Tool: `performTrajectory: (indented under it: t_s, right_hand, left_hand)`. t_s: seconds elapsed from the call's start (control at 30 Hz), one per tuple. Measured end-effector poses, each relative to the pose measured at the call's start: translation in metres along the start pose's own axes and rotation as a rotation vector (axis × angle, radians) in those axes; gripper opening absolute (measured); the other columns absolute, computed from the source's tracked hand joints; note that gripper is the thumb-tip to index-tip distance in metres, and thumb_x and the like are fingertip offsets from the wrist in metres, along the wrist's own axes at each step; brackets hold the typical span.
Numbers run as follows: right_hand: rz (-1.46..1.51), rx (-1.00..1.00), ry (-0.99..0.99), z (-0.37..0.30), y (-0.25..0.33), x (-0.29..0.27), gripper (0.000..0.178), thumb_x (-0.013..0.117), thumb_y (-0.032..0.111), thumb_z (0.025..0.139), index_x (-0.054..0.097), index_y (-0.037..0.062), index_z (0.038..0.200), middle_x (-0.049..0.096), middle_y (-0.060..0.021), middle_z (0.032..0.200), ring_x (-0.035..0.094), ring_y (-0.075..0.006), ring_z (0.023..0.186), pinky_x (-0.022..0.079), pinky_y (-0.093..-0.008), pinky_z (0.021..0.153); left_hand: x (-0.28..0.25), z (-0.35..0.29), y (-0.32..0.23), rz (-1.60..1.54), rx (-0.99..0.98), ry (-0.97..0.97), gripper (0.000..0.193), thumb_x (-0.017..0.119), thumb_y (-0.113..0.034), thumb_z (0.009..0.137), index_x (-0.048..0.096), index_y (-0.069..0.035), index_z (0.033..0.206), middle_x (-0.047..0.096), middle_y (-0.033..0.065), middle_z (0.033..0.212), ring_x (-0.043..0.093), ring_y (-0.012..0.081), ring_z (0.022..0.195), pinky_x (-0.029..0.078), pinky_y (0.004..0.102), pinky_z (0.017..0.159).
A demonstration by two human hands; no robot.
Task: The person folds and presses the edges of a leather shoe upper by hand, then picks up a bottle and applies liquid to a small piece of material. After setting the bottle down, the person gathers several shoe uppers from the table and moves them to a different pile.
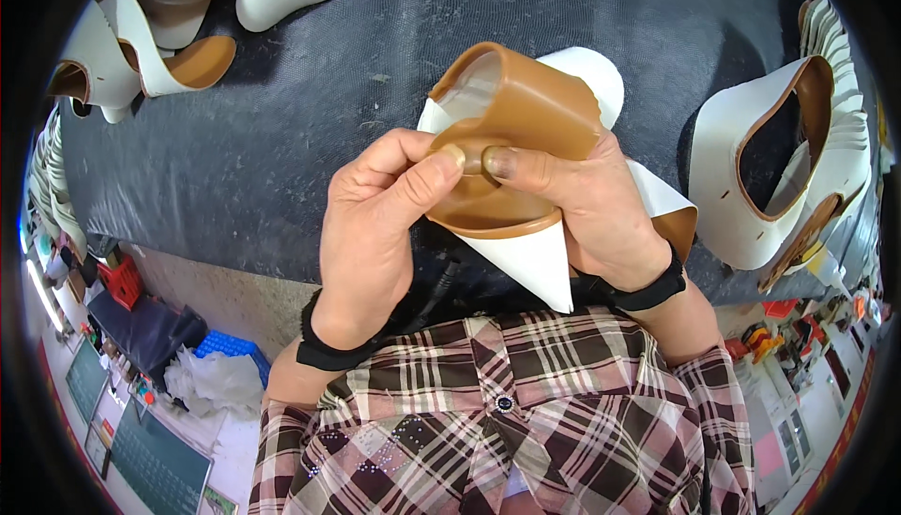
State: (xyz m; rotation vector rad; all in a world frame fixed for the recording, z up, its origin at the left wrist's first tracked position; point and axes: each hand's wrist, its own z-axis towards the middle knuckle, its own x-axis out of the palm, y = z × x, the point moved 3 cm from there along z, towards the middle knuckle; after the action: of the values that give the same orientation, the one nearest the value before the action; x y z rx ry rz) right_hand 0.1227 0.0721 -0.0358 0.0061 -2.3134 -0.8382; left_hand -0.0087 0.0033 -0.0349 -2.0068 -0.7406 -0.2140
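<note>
Between my hands, over the dark table, is a shoe upper (549, 93) with brown lining and a white outer side. Its lining faces up and out, curling into a loop at the top. My left hand (375, 201) grips the near-left part, thumb pressed on the brown lining and fingers bent behind it. From the right, my right hand (601, 210) pinches the same part, its thumb tip close to the left one. A white pointed flap (526, 266) hangs below the brown edge. More white material shows behind; whether it belongs to the same piece I cannot tell.
Dark textured sheeting (310, 121) covers the table. White uppers with brown lining (202, 65) lie at the far left. On the right stands another upper (727, 168) beside a stacked row (849, 130), with a small bottle (826, 266) near the edge. A blue crate (230, 346) is below left.
</note>
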Motion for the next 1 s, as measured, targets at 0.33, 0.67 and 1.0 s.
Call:
performTrajectory:
  t_s: [0.33, 0.67, 1.0]
  right_hand:
    - [0.060, 0.024, -0.005, -0.002, 0.002, 0.004, 0.032, 0.061, 0.000, 0.079, 0.053, -0.0012, 0.110, 0.061, -0.0088, 0.101, 0.059, -0.0157, 0.090, 0.049, -0.0286, 0.079]
    - [-0.007, -0.001, -0.052, -0.002, 0.002, 0.003, 0.031, 0.062, 0.000, 0.078, 0.053, -0.0017, 0.108, 0.061, -0.0085, 0.098, 0.060, -0.0146, 0.086, 0.050, -0.0275, 0.075]
    - [-0.251, -0.065, 0.045, -0.004, 0.004, 0.010, 0.032, 0.065, 0.009, 0.079, 0.052, 0.0004, 0.107, 0.059, -0.0057, 0.097, 0.056, -0.0111, 0.087, 0.047, -0.0257, 0.075]
  left_hand:
    - [-0.001, 0.000, -0.003, 0.000, -0.002, -0.012, 0.024, 0.052, -0.022, 0.090, 0.060, 0.000, 0.084, 0.057, -0.0017, 0.078, 0.047, 0.0038, 0.075, 0.037, 0.0189, 0.072]
    - [-0.001, -0.001, -0.007, 0.057, 0.002, 0.047, 0.013, 0.056, -0.013, 0.087, 0.059, 0.000, 0.089, 0.059, 0.0000, 0.080, 0.052, 0.0043, 0.075, 0.042, 0.0188, 0.070]
    - [0.000, -0.009, -0.008, 0.218, -0.017, -0.021, 0.007, 0.061, 0.000, 0.080, 0.056, 0.001, 0.083, 0.060, 0.0031, 0.077, 0.055, 0.0058, 0.071, 0.047, 0.0193, 0.066]
